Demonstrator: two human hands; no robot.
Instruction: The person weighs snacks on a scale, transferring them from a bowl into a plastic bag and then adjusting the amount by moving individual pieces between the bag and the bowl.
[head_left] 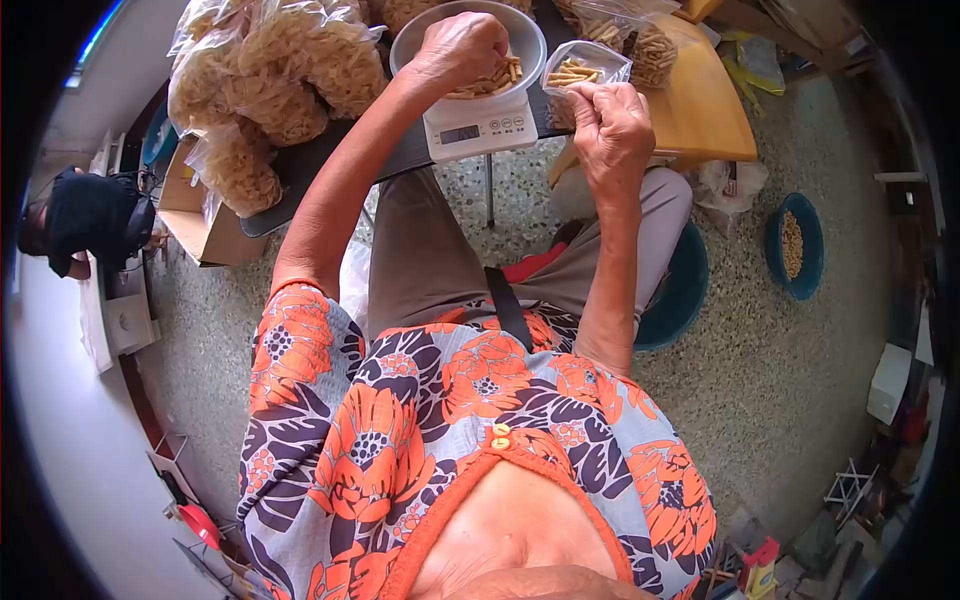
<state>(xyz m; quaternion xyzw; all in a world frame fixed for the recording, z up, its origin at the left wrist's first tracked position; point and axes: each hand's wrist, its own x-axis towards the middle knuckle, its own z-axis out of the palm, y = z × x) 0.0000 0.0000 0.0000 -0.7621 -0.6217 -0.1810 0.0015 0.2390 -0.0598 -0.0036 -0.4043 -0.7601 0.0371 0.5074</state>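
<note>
My left hand [462,50] is over a translucent bowl [533,50] with curled, closed fingers; what they hold, if anything, is hidden. Short brown dried sticks [512,72] lie in the bowl, which sits on a white digital scale [478,130]. The scale's small display is too faint to read. My right hand [610,130] pinches the near edge of a clear plastic bag [612,68], close to the bowl's right side. The bag's mouth is spread, and similar sticks [572,74] show inside.
Filled clear bags [265,80] are piled on the dark table [325,160] at left. More filled bags [652,55] rest on a wooden stool [705,105]. Teal basins [690,290] stand on the floor at right, the farther holding pale pieces [792,245]. A cardboard box [200,225] and a dark-clothed person [95,220] are left.
</note>
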